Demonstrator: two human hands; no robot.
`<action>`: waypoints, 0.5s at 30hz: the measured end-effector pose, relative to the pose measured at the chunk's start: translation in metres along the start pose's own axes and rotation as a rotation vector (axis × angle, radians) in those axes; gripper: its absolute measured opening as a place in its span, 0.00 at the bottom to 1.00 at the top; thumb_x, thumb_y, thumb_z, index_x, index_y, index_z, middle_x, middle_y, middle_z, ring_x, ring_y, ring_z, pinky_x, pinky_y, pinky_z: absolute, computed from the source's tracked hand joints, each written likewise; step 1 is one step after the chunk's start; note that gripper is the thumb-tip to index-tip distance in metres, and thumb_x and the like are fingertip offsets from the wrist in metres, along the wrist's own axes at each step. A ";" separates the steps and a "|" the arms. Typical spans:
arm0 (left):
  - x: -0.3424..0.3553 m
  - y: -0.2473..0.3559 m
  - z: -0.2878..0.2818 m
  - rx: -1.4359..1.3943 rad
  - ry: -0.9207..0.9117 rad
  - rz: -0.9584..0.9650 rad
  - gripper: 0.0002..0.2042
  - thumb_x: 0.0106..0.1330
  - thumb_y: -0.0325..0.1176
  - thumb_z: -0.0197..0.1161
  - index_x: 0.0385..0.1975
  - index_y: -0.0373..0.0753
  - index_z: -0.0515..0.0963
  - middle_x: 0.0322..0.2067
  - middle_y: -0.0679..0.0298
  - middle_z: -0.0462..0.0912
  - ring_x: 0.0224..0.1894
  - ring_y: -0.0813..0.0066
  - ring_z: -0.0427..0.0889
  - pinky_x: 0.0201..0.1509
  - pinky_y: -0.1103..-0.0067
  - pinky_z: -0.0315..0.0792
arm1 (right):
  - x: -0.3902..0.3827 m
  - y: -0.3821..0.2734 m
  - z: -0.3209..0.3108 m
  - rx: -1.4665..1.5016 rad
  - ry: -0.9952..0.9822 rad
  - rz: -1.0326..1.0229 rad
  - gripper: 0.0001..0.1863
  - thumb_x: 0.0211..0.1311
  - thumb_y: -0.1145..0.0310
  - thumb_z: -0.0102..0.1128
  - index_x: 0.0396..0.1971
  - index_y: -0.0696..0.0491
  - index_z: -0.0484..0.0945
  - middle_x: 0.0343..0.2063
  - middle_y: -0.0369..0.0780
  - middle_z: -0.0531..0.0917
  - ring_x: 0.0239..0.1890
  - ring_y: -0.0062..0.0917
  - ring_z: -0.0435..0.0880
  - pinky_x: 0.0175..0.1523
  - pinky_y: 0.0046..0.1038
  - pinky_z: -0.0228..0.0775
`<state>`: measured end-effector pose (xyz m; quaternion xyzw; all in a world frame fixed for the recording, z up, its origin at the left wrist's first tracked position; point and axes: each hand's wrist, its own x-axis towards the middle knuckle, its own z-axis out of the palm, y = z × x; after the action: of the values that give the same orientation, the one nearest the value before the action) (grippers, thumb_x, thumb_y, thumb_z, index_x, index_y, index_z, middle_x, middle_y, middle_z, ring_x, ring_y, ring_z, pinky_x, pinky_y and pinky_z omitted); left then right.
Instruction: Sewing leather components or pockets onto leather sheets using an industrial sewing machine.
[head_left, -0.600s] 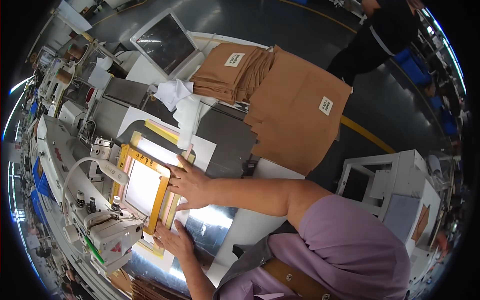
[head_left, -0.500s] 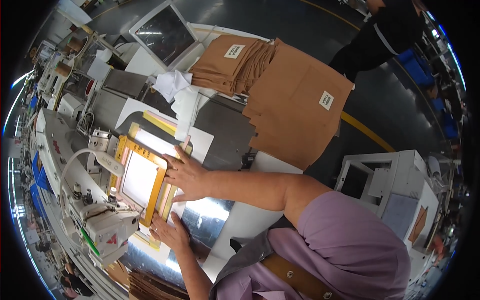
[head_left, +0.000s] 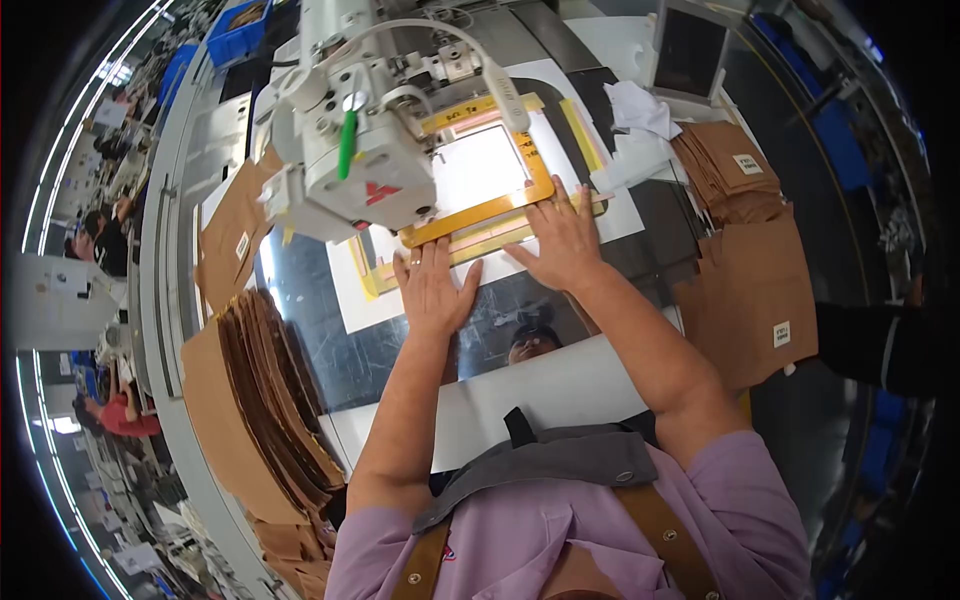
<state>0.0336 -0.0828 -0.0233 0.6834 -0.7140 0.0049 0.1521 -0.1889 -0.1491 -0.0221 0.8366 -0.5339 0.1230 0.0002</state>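
Observation:
My left hand (head_left: 436, 288) lies flat, fingers stretched out, on the near left edge of a yellow-edged template (head_left: 465, 241). Flat on its near right edge is my right hand (head_left: 565, 242), with fingers spread and their tips by the corner of an orange clamp frame (head_left: 478, 218). Neither hand grips anything. Brightly lit white material (head_left: 482, 165) shows inside the frame. The white head of a sewing machine (head_left: 365, 150), with a green-handled tool on it, stands over the frame's left side. A bent lamp (head_left: 503, 92) hangs above the far part.
Stacked brown fabric pieces (head_left: 225, 405) lie at the left, with another brown piece (head_left: 225, 240) beyond them. More brown pieces (head_left: 755, 295) are piled at the right, near a dark screen (head_left: 690, 50) and crumpled white cloth (head_left: 640, 110). A person's dark sleeve (head_left: 860, 340) shows far right.
The head view has turned leftward, bringing the machine to the top middle and the left-hand brown stack into fuller view. Both hands remain flat along the template's near edge.

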 end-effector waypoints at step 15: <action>-0.044 -0.027 -0.030 -0.015 0.091 -0.300 0.36 0.73 0.61 0.47 0.71 0.39 0.67 0.74 0.54 0.63 0.80 0.59 0.52 0.81 0.49 0.32 | -0.004 0.010 0.017 -0.114 -0.018 0.115 0.46 0.68 0.38 0.55 0.65 0.70 0.67 0.74 0.59 0.57 0.79 0.48 0.51 0.79 0.56 0.39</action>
<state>0.0674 -0.0354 -0.0100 0.7802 -0.5964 0.0076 0.1885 -0.1963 -0.1519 -0.0412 0.8041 -0.5874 0.0847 0.0361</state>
